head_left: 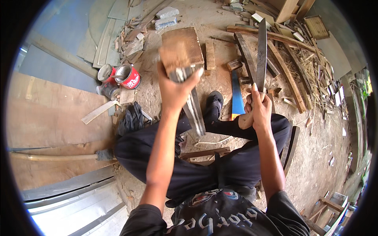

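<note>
The left hand [177,92] grips a streaked, narrow bar [194,114] (blurred, material unclear). The right hand [260,108] clasps the rounded wooden handle [246,120] of a long metal blade [261,55].

A rough woodshop, shown by its blue saw [237,95], wooden beams [287,76] and scraps [134,46]

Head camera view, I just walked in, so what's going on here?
A seated person is handling wood and a blade. The left hand grips a streaked, motion-blurred piece of wood in front of a wooden block; whether they touch is hard to tell. The right hand holds a long knife, its blade pointing away from the person and apart from the wood. A blue blade lies on the ground between the hands.
</note>
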`<state>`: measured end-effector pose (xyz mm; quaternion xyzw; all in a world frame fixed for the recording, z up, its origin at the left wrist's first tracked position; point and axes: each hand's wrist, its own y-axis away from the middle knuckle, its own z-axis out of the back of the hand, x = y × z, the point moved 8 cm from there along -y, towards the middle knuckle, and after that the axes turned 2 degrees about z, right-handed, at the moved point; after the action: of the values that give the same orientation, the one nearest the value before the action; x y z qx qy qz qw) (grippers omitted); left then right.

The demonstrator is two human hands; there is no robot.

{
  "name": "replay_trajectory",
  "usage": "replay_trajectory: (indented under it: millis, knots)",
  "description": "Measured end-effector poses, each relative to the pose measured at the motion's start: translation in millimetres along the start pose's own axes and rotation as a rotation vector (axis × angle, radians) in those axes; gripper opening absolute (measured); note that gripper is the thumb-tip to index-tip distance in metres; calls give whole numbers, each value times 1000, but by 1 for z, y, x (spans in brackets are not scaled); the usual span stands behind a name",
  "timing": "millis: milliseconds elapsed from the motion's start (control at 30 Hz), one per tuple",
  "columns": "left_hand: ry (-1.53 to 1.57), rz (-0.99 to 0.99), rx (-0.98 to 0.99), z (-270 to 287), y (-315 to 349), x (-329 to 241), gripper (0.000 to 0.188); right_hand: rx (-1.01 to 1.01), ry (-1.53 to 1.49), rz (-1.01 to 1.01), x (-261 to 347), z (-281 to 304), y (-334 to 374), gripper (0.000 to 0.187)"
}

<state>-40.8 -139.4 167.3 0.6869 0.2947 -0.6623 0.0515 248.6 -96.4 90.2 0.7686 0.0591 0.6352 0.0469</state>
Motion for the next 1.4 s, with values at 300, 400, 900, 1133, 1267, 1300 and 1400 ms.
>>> replay_trajectory:
  millis: [300,400,900,1133,1267,1300,1400]
  knots:
    - [-922,-156,728,-135,-144,29,86,-274,-32,-118,-88,74,28,33]
    - [-1088,140,910,-124,-174,143,106,-302,-37,-214,-111,72,56,34]
    - [-987,9,644,-88,-186,296,83,-264,146,-303,-133,92,28,30]
    - [-804,40,649,-73,-190,299,83,-236,120,-310,-149,83,11,30]
    - [-1061,111,1019,-132,-174,255,103,-274,154,-328,-160,97,18,31]
    - [-1134,71,1104,-143,-175,254,105,-274,161,-344,-163,98,20,32]
    - [-1261,121,1262,-159,-191,267,108,-264,173,-380,-167,98,24,32]
